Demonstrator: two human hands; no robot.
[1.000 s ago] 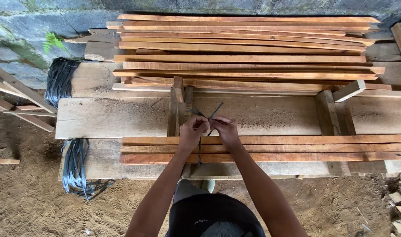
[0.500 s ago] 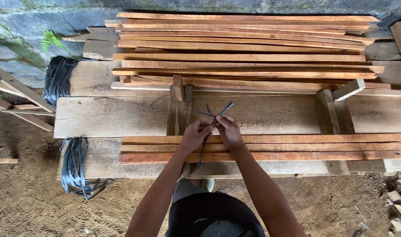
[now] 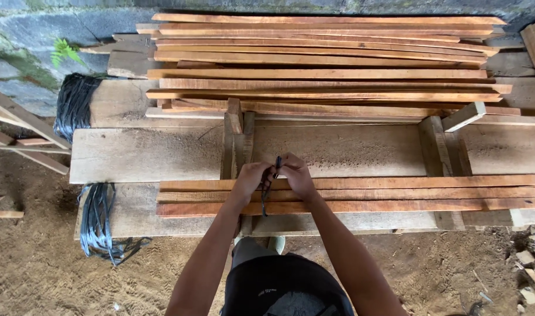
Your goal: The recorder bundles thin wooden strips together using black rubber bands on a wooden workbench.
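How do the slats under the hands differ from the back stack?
The near slats are only a few, lying flat side by side; the back stack holds many, piled in loose layers. The near slats have a dark strap around them, held by both hands; the back stack shows none. Both are long reddish wood strips lying crosswise.

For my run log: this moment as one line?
left hand + right hand: both gripping black strap | over wooden slats | workbench

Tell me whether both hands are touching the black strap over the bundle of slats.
Touching. The head view shows the left hand and right hand pinching the black strap between their fingertips, above the bundle of slats.
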